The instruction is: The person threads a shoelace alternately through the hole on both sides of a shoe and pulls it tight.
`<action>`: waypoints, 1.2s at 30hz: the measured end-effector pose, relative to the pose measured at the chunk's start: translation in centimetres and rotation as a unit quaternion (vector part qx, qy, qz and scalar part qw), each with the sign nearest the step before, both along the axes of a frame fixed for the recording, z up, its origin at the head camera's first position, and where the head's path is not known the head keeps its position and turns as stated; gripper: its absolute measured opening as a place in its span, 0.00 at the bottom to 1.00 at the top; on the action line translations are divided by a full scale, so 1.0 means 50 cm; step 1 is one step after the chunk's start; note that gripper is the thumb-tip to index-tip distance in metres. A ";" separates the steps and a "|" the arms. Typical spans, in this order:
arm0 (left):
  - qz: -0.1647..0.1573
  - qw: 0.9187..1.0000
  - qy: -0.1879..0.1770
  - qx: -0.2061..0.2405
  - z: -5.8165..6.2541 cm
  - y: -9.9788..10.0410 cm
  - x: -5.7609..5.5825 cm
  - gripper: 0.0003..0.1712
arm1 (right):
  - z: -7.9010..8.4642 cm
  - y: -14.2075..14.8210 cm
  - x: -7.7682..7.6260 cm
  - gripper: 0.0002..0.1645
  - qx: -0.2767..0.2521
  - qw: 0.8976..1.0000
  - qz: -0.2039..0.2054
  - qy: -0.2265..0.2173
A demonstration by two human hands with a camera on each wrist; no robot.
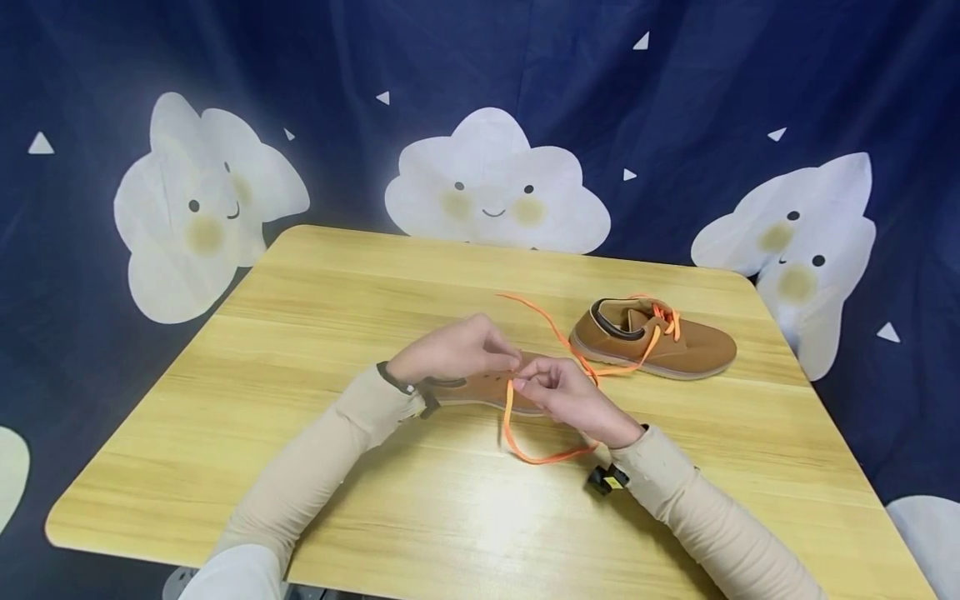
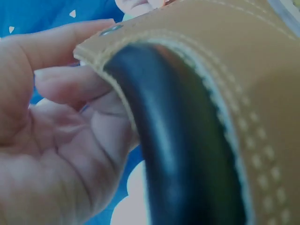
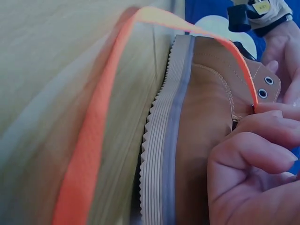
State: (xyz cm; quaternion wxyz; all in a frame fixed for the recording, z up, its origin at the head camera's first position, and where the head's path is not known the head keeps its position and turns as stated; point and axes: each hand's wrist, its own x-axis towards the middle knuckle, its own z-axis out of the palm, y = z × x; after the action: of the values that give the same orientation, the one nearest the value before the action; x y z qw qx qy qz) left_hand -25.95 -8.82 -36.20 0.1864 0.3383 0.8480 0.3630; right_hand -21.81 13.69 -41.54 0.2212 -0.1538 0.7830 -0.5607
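Pointing its toe right, the shoe (image 1: 471, 392) lies left-to-right on the table (image 1: 337, 292).
Left hand (image 1: 457, 350) grips its flap (image 2: 105, 40); right hand (image 1: 573, 400) pinches the lace (image 1: 507, 425) beside the eyelets (image 3: 263, 93).

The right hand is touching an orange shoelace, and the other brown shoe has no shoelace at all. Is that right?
Not quite. The other brown shoe does have a shoelace: the head view shows orange lacing on it too. The right hand is indeed touching an orange shoelace.
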 end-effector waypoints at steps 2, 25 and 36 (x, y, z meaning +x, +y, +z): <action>0.018 1.000 0.015 0.005 0.002 0.005 0.003 0.11 | 0.000 0.000 -0.001 0.13 0.003 1.000 0.001 -0.004; 0.129 0.948 0.193 0.218 0.065 0.008 0.052 0.06 | 0.013 0.007 -0.015 0.13 0.035 0.995 0.021 0.090; 0.082 0.965 0.179 0.172 0.070 -0.005 0.039 0.10 | 0.090 -0.007 -0.026 0.13 -0.090 0.973 -0.039 0.208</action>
State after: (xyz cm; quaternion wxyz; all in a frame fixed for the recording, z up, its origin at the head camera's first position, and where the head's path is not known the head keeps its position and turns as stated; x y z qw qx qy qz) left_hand -23.99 -9.06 -32.71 -0.0594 0.3541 0.8172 0.4509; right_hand -23.13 13.37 -37.04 0.0167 -0.2555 0.7638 -0.5925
